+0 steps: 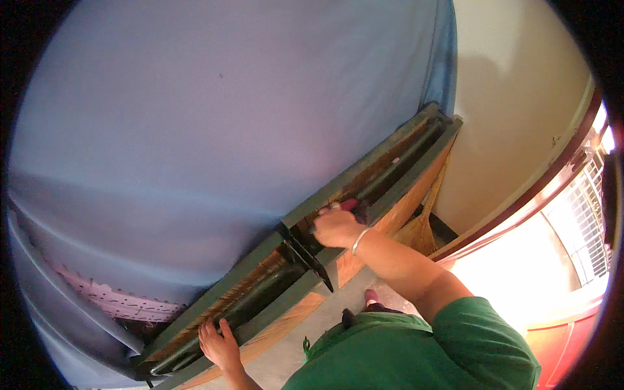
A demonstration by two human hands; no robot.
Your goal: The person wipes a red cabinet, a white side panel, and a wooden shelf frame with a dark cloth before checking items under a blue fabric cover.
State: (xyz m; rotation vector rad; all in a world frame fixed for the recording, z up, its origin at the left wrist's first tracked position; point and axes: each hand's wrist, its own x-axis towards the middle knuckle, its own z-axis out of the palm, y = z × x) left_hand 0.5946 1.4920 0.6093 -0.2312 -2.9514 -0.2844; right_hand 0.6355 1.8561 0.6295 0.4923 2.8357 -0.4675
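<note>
A long green-painted wooden frame runs diagonally before me, with a narrow trough inside it. A dark rail lies along the trough. A dark crosspiece spans it between my hands. My right hand, wearing a pale bracelet, is curled inside the trough around a small red object; the fingers hide most of it and blur makes its kind unclear. My left hand lies over the trough's near-left stretch, fingers spread, fingertips at its inner wooden side, holding nothing.
Blue fabric covers a broad surface beyond the frame. A perforated pink strip shows under its folds. A straw broom leans by the pale wall at right. A bright doorway opens beside a red panel.
</note>
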